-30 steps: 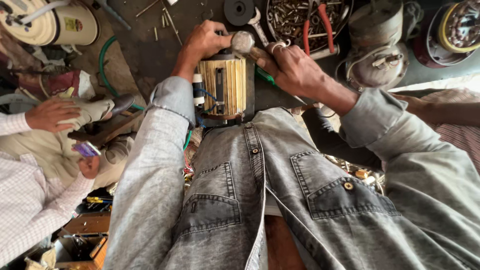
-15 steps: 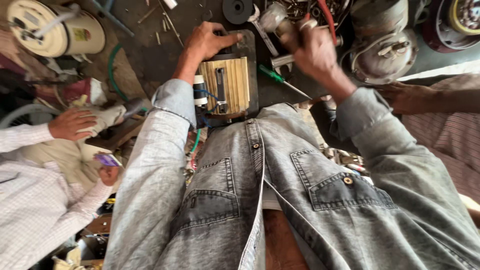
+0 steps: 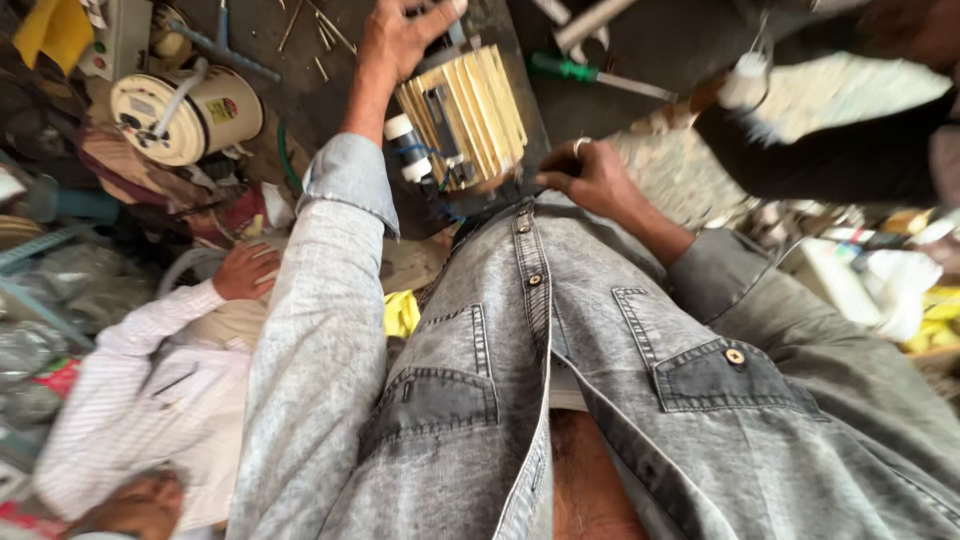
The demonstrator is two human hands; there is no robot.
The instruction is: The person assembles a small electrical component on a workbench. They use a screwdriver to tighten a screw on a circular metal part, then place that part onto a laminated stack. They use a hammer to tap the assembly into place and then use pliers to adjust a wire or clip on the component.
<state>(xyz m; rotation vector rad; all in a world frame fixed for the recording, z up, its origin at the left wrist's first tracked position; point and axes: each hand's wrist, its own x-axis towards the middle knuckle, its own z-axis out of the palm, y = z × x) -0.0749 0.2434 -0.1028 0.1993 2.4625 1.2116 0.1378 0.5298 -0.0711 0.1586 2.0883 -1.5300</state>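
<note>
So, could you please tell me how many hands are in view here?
3. The left hand rests on the yellow unit, the right hand grips its near edge, and a co-worker's hand is at the left. Others may be hidden.

A pale yellow ribbed block (image 3: 465,110) sits on a dark grey worktop (image 3: 660,45). Faded grey denim shirt (image 3: 470,400). Green-handled screwdriver (image 3: 565,70). Cream drum (image 3: 185,115). A neighbour's white, finely striped sleeve (image 3: 140,360). Yellow cloth (image 3: 400,312).
</note>
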